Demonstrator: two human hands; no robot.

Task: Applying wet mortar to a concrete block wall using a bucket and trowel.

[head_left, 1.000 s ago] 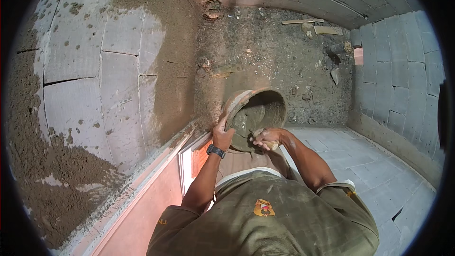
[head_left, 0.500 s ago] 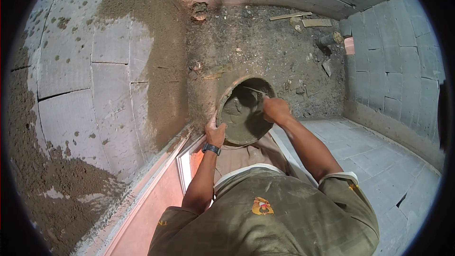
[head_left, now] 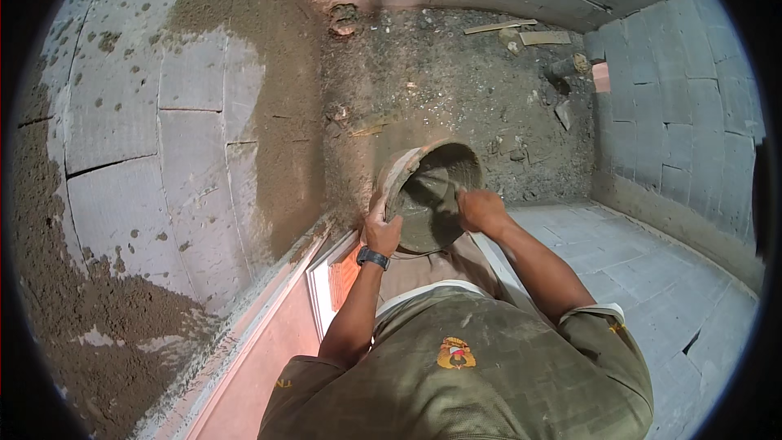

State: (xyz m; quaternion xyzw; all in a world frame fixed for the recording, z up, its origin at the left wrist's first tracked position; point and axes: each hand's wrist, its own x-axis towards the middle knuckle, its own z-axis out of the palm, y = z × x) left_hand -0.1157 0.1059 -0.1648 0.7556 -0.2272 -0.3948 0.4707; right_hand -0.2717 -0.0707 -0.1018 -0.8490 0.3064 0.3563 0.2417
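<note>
A round mortar-smeared bucket (head_left: 466, 165) is tipped in front of my body, its mouth toward me. Wet grey mortar (head_left: 428, 226) lies inside it. My left hand (head_left: 382, 230) grips the bucket's left rim, with the thumb on the near side and the fingers along the outer wall. Closed around the handle of a trowel, my right hand (head_left: 482, 212) is at the right of the bucket's mouth. The trowel's blade (head_left: 442, 187) is down inside the bucket, shaded and coated with mortar, so its outline is hard to make out.
On the left stands a grey block wall (head_left: 191, 187), partly coated with wet mortar (head_left: 289, 138). Rubble ground (head_left: 456, 73) lies beyond the bucket, with wood strips (head_left: 544, 38) and a pipe stub (head_left: 570, 67). Another block wall (head_left: 676, 106) rises at the right.
The bucket has tilted further and shifted slightly right, with my left hand moving along with it. My right hand has moved slightly right and down, and the trowel's thin shank no longer shows.
</note>
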